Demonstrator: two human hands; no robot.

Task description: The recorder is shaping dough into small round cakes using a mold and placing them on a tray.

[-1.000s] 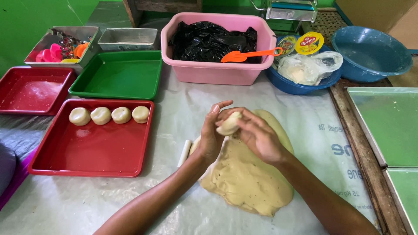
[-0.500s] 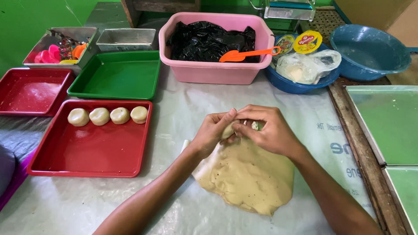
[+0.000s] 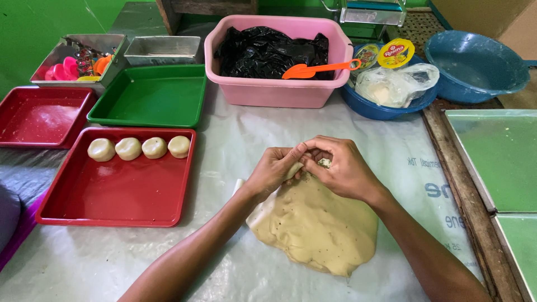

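Both hands have dropped from a raised position to the near top edge of the dough (image 3: 316, 229) and drawn together; the lump once held clear above is now pinched low between them. Left hand (image 3: 274, 170) and right hand (image 3: 341, 168) meet fingertip to fingertip, each grip narrow and closed on a small piece of dough (image 3: 323, 163), only a sliver of it showing between the fingers. The piece sits right at the slab's upper edge; whether it is torn free cannot be told. The slab lies flat on the plastic-covered worktop (image 3: 235, 145), under both wrists.

To the left, a red tray (image 3: 117, 196) carries four dough balls (image 3: 140, 148) in a row along its far side. Beyond it, a green tray (image 3: 151, 98). Further back, a pink tub (image 3: 277, 89) with an orange scoop (image 3: 313, 70) on its rim, and a blue bowl (image 3: 475, 67) at far right.
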